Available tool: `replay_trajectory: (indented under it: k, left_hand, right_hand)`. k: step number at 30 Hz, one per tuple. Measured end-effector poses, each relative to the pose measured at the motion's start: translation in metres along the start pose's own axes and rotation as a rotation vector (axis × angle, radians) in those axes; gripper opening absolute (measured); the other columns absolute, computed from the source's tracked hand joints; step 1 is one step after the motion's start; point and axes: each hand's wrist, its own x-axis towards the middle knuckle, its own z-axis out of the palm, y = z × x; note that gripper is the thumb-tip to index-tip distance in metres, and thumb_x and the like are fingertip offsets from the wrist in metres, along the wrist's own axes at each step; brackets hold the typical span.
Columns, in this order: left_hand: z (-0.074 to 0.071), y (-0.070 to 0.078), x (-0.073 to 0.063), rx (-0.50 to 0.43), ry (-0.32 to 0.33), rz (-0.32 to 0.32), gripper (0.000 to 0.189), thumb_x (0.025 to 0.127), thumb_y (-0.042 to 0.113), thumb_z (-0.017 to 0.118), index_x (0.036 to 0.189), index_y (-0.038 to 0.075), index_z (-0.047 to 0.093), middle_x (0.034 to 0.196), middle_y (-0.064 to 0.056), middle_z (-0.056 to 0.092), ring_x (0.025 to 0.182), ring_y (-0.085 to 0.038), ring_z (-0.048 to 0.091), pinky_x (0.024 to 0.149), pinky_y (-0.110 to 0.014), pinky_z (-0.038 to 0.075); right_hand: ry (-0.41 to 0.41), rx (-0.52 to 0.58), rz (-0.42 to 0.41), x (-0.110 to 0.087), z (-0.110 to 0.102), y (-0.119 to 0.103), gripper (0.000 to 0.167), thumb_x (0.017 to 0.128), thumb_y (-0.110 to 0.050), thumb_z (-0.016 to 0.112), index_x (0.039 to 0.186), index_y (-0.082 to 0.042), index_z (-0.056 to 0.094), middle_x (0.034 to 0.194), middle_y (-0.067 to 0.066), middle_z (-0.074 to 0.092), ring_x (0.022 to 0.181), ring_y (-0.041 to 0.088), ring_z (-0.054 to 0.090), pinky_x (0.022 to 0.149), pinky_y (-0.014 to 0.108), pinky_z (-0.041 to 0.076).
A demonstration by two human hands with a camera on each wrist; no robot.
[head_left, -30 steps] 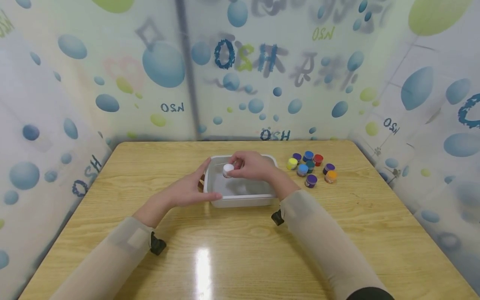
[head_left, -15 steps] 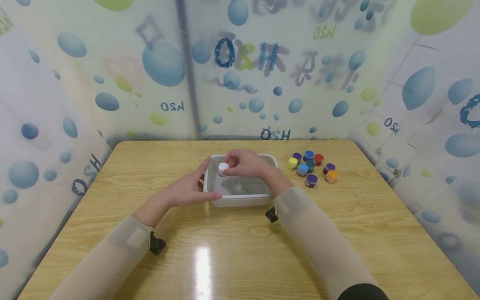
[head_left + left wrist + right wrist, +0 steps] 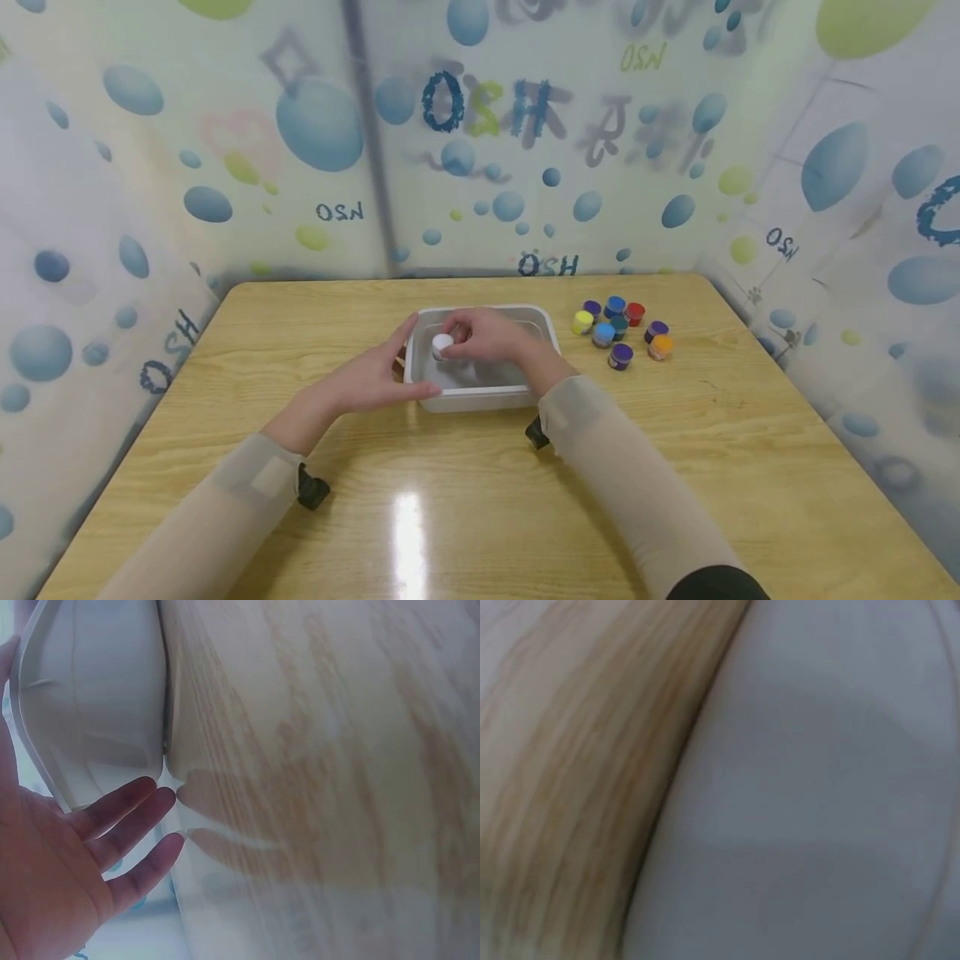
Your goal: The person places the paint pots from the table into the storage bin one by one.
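In the head view a shallow white plastic bin (image 3: pixel 480 402) stands on the table. My right hand (image 3: pixel 491 337) reaches inside it and pinches a small paint jar with a white lid (image 3: pixel 442 347) near the bin's left end. My left hand (image 3: pixel 367 379) spans that same end from outside, its thumb along the front rim and its index finger toward the back corner. The left wrist view shows the other fingers (image 3: pixel 124 810) fairly straight, beside the bin's outer wall (image 3: pixel 112 690). Only the bin's wall (image 3: pixel 795 787) and table show in the right wrist view; the right hand is out of it.
Right of the bin stands a loose group of several small paint jars, among them a yellow one (image 3: pixel 582 322), a red one (image 3: pixel 634 313), an orange one (image 3: pixel 660 347) and a purple one (image 3: pixel 620 357). The wooden table (image 3: pixel 480 500) meets a patterned curtain (image 3: pixel 480 217) behind.
My right hand has carried the white-lidded jar a little to the left and lower inside the bin. The left hand stays at the bin's end; the head view has shifted slightly.
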Motion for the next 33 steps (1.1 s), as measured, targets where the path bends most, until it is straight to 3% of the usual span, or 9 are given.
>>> replay_trajectory:
  k: [16, 25, 33]
  left_hand:
    - [0.001, -0.002, 0.001, 0.003, 0.006, 0.008, 0.127, 0.093, 0.068, 0.078, 0.178, 0.022, -0.004, 0.127, -0.013, 0.074, 0.120, -0.025, 0.070, 0.099, -0.044, 0.058]
    - [0.002, -0.003, 0.001, -0.007, -0.003, 0.004, 0.127, 0.094, 0.069, 0.077, 0.178, 0.024, -0.007, 0.129, -0.012, 0.073, 0.121, -0.025, 0.069, 0.099, -0.045, 0.058]
    - [0.003, -0.004, 0.003, 0.001, -0.001, 0.004, 0.127, 0.094, 0.069, 0.076, 0.178, 0.024, -0.008, 0.126, -0.011, 0.074, 0.119, -0.023, 0.070, 0.098, -0.044, 0.058]
  right_hand:
    - [-0.034, -0.109, 0.039, 0.004, 0.012, 0.006, 0.029, 0.105, -0.029, 0.078, 0.131, -0.018, 0.072, 0.098, -0.001, 0.074, 0.083, 0.013, 0.067, 0.077, 0.029, 0.055]
    - [-0.032, -0.084, 0.046, 0.003, 0.014, 0.001, 0.038, 0.109, -0.028, 0.072, 0.145, -0.018, 0.067, 0.112, 0.000, 0.075, 0.081, 0.015, 0.071, 0.077, 0.031, 0.058]
    - [-0.029, -0.093, 0.042, 0.002, 0.015, 0.001, 0.034, 0.111, -0.026, 0.068, 0.145, -0.021, 0.066, 0.111, 0.000, 0.074, 0.077, 0.015, 0.070, 0.075, 0.030, 0.056]
